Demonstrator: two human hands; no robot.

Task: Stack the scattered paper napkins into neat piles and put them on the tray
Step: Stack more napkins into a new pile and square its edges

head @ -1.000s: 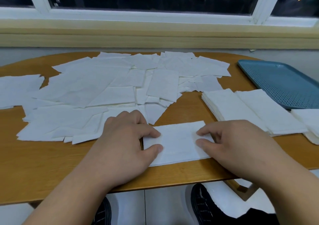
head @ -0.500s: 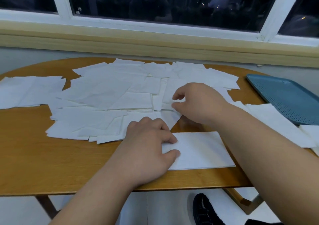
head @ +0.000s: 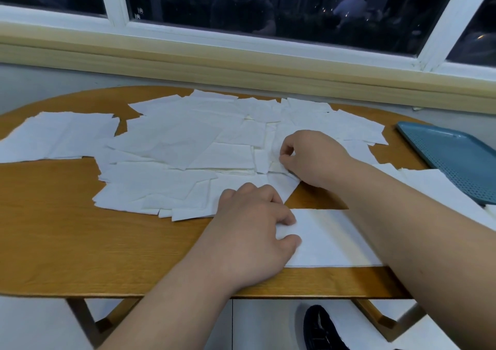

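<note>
Beside the tray (head: pixel 456 159), napkin stacks (head: pixel 434 180).

Tray (head: pixel 453 159) cut off at the right edge

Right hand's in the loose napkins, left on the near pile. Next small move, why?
Probably lift the napkin the right hand pinches clear of the scattered napkins and lay it squarely on the near pile, whose left end the left hand holds. The grip looks set, and that pile lies close by.

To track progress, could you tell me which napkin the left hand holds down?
The lone napkin at the table's near edge, apart from the scattered heap.
</note>
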